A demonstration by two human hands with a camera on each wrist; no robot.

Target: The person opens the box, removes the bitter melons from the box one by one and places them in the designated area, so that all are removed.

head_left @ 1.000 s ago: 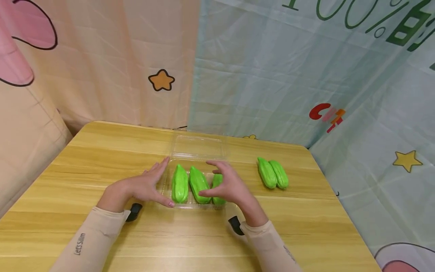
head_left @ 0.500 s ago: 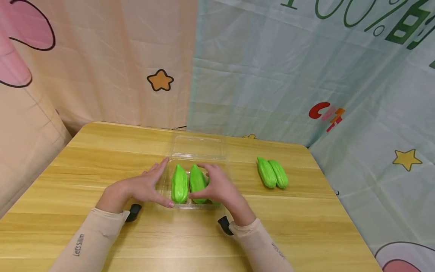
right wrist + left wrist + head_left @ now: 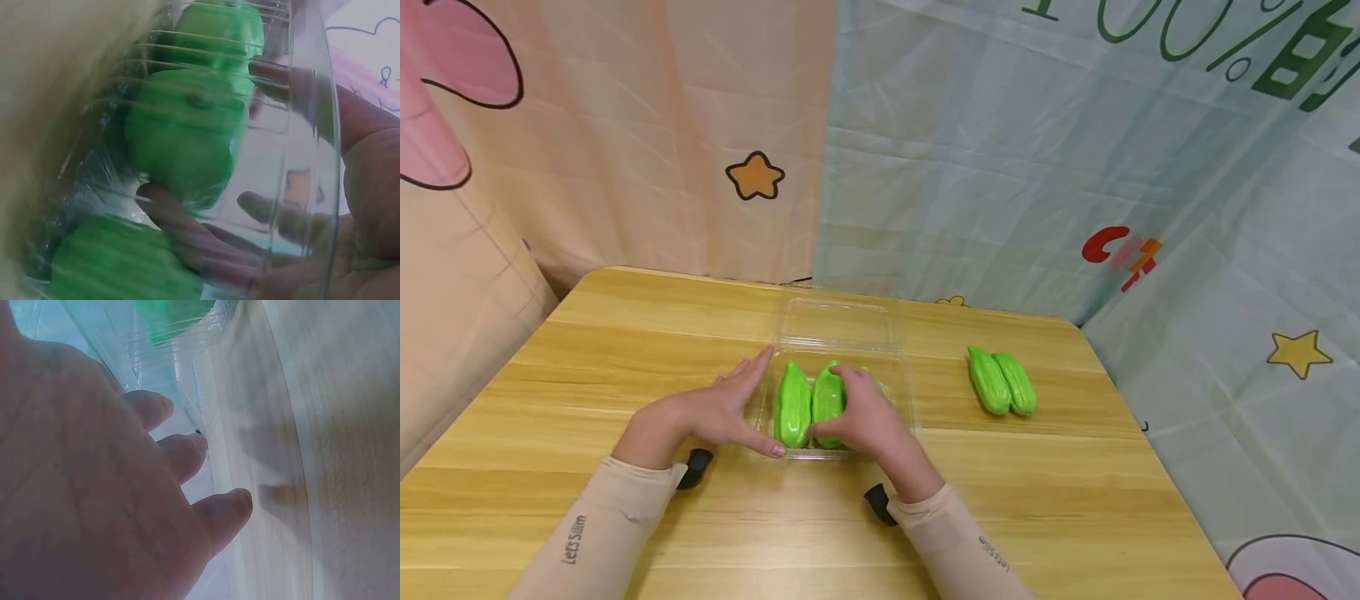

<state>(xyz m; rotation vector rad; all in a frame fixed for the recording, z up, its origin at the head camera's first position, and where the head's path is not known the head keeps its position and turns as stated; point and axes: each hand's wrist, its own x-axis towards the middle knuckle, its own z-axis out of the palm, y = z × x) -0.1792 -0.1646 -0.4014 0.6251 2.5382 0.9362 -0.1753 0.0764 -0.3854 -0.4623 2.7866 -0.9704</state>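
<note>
A clear plastic clamshell box (image 3: pixel 831 456) lies open on the table with ribbed, pointed green gourds in it. My left hand (image 3: pixel 718 408) spans the box's left side, thumb at the near corner, fingers spread; in the left wrist view several fingers (image 3: pixel 181 456) are free of it. Inside the box my right hand (image 3: pixel 868 417) curls round the middle gourd (image 3: pixel 827 396), covering its right side. The left gourd (image 3: pixel 792 406) lies beside it. Through the box's wall, the right wrist view shows right-hand fingers (image 3: pixel 169 215) between the middle gourd and the right gourd (image 3: pixel 119 265).
Two more green gourds (image 3: pixel 1002 382) lie side by side on the wooden table (image 3: pixel 1030 483), right of the box. The box's clear lid (image 3: pixel 838 323) is folded back behind it. Printed curtains (image 3: pixel 685 108) hang beyond the table's far edge.
My right hand has moved left and lower over the middle gourd. The middle and left gourds have shifted slightly left. My left hand has stayed in place.
</note>
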